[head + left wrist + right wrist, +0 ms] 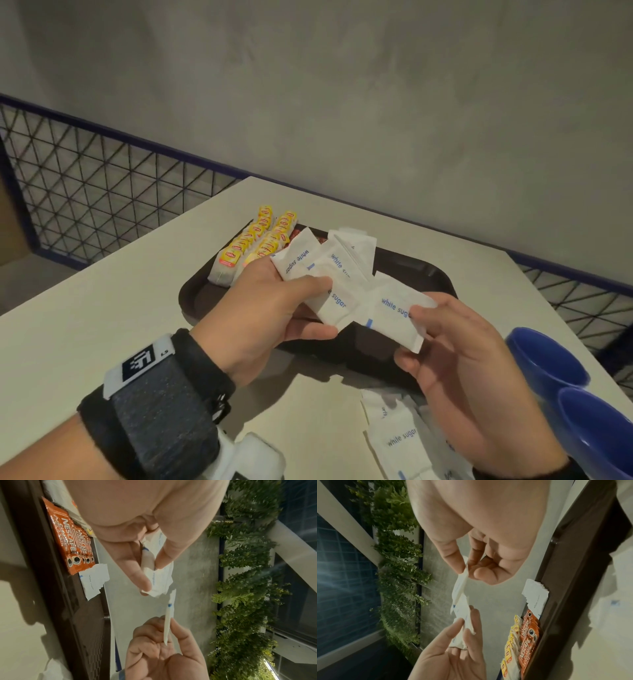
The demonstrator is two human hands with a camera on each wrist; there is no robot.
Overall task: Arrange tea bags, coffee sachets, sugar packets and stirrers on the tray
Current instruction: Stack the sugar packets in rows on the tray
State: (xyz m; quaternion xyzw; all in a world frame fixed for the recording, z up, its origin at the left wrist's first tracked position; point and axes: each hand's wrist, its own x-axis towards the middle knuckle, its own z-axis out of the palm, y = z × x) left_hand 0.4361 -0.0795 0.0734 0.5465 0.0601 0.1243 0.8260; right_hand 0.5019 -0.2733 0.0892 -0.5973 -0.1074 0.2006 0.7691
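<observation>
Above the dark brown tray point(198, 294), my left hand point(274, 301) grips a fan of white sugar packets point(322, 270) between thumb and fingers. My right hand point(448, 342) pinches a single white sugar packet point(394, 315) right beside that fan. The left wrist view shows the left fingers point(137, 566) on the stack and the single packet point(169, 616) edge-on. On the tray lie rows of yellow-tagged tea bags point(253, 240), orange coffee sachets point(72, 540) and a pile of sugar packets point(536, 595). No stirrers show.
More sugar packets point(397, 435) lie loose on the white table point(102, 301) near its front edge. Two blue cups point(561, 377) stand at the right. A wire mesh rail point(102, 192) and a grey wall lie behind the table.
</observation>
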